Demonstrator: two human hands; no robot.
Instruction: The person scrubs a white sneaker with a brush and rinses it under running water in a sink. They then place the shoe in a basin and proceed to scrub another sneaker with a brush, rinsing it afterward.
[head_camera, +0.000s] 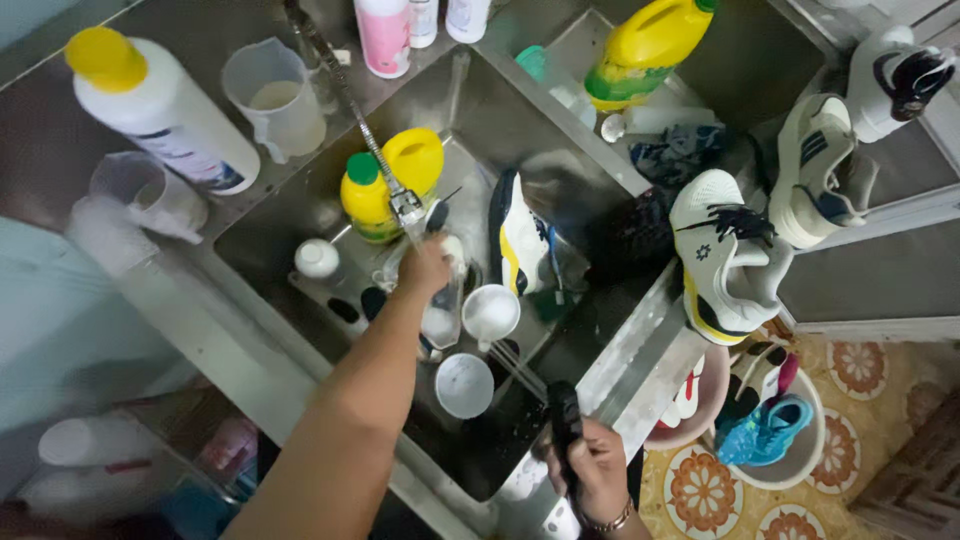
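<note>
A steel sink (300, 215) fills the middle of the view, sunk into a steel surface (200, 30). Inside the sink lie a white, yellow and black shoe (520, 240) on its side, a yellow bottle (385, 185) with a green cap, two round white cups (490, 312) and a small white knob-like piece (317, 258).

A white sneaker (722, 255) with black laces rests on the sink's right rim, and two more sneakers (825, 165) sit on the ledge beyond it. A large yellow jug (645, 45) stands at the sink's far corner. On the surface to the left stand a white bottle (170, 120) with a yellow cap and a clear measuring jug (275, 95). On the tiled floor at lower right, a white basin (790, 440) holds a blue shoe (765, 430).

The left hand (425, 268) reaches into the sink and is closed around the end of a metal spray hose (345, 95), just beside the yellow bottle.

The right hand (595, 465) is at the sink's near rim, gripping a dark brush (565, 420) that points upward over the basin.
</note>
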